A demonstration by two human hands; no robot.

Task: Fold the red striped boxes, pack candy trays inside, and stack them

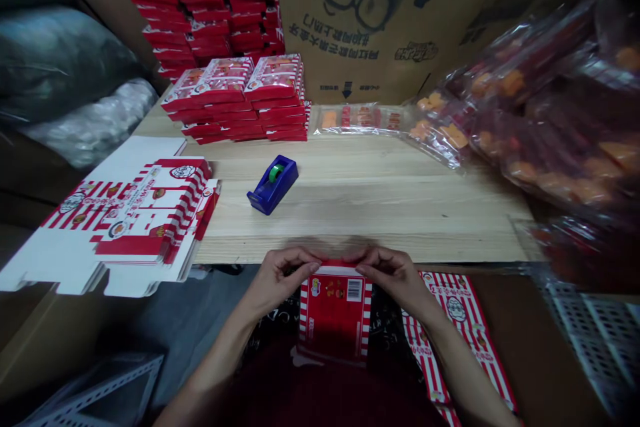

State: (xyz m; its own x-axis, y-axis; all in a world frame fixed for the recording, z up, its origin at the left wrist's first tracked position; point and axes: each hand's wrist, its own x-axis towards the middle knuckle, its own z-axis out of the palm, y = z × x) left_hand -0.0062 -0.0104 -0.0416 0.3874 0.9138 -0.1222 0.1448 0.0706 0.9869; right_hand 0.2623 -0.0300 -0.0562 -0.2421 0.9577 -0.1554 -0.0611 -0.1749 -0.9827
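A red and white striped cardboard box point(334, 313) with a barcode is held close to my body, just below the table's front edge. My left hand point(287, 277) pinches its upper left corner between thumb and fingers. At the upper right corner, my right hand point(387, 273) grips the same way. A white flap edge shows between the two thumbs. Beyond the hands, a blue tape dispenser point(273, 185) with a green roll sits on the wooden table point(360, 193).
Flat printed box blanks point(145, 213) lie at left. Filled red boxes point(240, 97) are stacked at the back, before a large brown carton point(370, 27). Clear bags of orange and red pieces point(565, 120) pile up at right. More striped boxes point(465, 320) lie beside my right forearm.
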